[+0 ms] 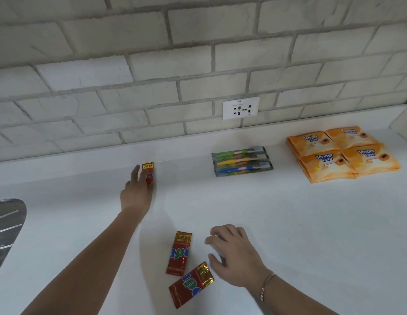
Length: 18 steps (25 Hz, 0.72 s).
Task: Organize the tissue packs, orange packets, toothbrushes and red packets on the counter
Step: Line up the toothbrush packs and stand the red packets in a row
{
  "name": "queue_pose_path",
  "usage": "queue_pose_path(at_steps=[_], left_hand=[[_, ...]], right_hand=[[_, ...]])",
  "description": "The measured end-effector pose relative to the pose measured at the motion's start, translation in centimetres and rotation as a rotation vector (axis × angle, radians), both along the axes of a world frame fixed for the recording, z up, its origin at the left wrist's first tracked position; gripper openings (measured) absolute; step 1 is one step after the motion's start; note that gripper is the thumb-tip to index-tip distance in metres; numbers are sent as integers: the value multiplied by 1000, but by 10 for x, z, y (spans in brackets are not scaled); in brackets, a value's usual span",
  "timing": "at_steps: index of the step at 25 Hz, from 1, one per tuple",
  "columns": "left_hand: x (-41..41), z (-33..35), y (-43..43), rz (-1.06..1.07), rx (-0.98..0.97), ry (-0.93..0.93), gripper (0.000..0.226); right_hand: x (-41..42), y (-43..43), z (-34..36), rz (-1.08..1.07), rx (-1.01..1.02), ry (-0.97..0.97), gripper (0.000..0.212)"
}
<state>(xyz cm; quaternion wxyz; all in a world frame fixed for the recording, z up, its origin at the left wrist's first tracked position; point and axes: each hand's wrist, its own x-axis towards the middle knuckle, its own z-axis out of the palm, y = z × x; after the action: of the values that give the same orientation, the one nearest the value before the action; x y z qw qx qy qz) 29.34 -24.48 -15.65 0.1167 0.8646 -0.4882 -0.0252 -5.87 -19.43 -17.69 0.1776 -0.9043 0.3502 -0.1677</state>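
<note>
Far back on the white counter (277,223), my left hand (136,194) reaches out with straight fingers lying on a red packet (148,172) that rests flat by the low ledge. Two more red packets lie near the front: one upright (179,253), one slanted below it (190,284). My right hand (232,253) hovers just right of them with loosely curled fingers, holding nothing. Three packaged toothbrushes (242,161) lie side by side at the back middle. Several orange "Tender Love" packets (343,153) sit grouped at the back right.
A metal sink edge (4,228) shows at the far left. A brick wall with a white power socket (241,108) rises behind the counter ledge. A wall corner (402,126) closes the counter at the far right.
</note>
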Motion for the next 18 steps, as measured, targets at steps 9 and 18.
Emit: queue_pose_path(at_steps=[9,18], left_hand=[[-99,-8,135,-21,-350,345,13],[-125,-23,201,-534,-239,48,51]], right_hand=[[0,-2,4,18,37,15,33],[-5,-3,11,70,104,29,58]])
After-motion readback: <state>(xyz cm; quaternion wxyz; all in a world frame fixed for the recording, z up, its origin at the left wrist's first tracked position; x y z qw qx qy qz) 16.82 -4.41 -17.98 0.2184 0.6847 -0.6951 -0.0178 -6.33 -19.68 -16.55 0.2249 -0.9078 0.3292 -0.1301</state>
